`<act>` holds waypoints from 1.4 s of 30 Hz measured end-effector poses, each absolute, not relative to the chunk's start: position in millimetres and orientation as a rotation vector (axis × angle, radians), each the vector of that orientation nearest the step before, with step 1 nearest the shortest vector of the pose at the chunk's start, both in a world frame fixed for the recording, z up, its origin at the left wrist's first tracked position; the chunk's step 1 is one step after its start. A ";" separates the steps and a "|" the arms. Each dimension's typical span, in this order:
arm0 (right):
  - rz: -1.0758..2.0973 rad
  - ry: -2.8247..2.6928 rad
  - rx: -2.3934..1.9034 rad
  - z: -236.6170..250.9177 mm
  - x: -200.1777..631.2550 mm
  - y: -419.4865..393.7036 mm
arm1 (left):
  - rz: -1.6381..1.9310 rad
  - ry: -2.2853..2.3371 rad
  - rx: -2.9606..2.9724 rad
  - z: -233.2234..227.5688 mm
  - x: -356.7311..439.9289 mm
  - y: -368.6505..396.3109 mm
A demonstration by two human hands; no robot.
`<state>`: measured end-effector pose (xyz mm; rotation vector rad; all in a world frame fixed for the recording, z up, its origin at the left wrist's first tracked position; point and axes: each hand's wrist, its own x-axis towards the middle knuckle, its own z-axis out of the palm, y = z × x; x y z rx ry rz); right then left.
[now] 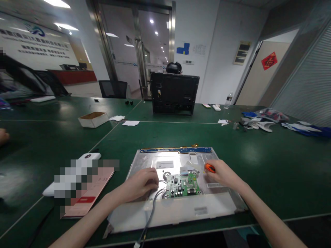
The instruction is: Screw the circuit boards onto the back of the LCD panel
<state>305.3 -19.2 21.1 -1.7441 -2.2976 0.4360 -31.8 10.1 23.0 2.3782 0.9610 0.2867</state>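
A silver metal panel (144, 161) lies flat on the green table (269, 179), with a green circuit board (182, 186) near its middle. The right hand (216, 170) is closed around a small orange tool (210, 168) above the panel, to the right of the board and a little farther off. The left hand (143, 183) sits to the left of the board, its fingers curled and close together beside the dark cables (153, 208) — whether it grips anything I cannot tell. The cables run from the left side of the board over a pale strip (178, 210) along the panel's near side, then past the near edge. A narrow blue board (176, 150) lines the panel's far edge.

To the left lie a pink booklet (94, 195) and a white device (93, 156), both partly blurred out. Farther left stands an open white box (96, 122). A black housing (174, 93) stands upright at the far side, and a bottle (228, 100) stands to its right. Another person's hand (3, 137) shows at the left edge.
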 end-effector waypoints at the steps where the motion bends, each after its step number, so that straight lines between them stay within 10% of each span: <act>1: 0.423 -2.292 -1.747 21.6 307.5 -18.5 | 0.310 0.973 2.372 23.2 -31.0 10.4; 42: 0.317 -2.454 -1.804 29.2 256.8 28.4 | 0.439 1.222 2.349 2.9 -7.8 67.4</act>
